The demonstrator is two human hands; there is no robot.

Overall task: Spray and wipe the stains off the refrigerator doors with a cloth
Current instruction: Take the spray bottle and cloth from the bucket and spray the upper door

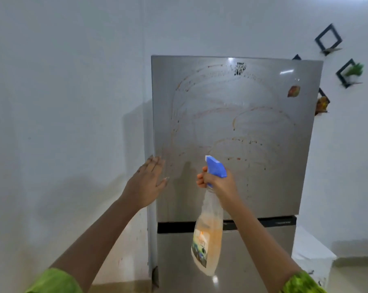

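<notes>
- Standing in front of the refrigerator, facing its upper door [238, 134]. The lower door [252, 261] is below, with a dark band [174, 227] between the two.
- Stains [200, 115]: thin orange-brown smears in wide arcs over most of the upper door, from near the top edge down to about nozzle level. Small dark specks are scattered along the arcs.
- My left hand [147, 185]: fingers straight and close together, thumb out to the side, palm toward the door at its left edge. It looks to be resting on the metal, but I cannot tell the contact for sure.
- My right hand [217, 182]: curled round the neck of the spray bottle [208, 235], fingers wrapped at the trigger under the blue spray head [215, 167].
- The nozzle points up and left at the upper door, close to the surface. The bottle body hangs down, slightly tilted, in front of the dark band and the lower door.
- The bottle is clear plastic with orange liquid in its lower part and a printed label; the text is too blurred to read.
- On the upper door there is a black sticker [240, 68] near the top and a brown leaf-shaped piece [293, 91] toward the right edge.
- On the pale wall [62, 81] to the right are black diamond-shaped frames [328, 38], one holding a small green plant [355, 69].
- A white box-like object [311, 254] stands just beside the lower door on the right.
- Green sleeves [54, 282] show at the bottom of the view.
</notes>
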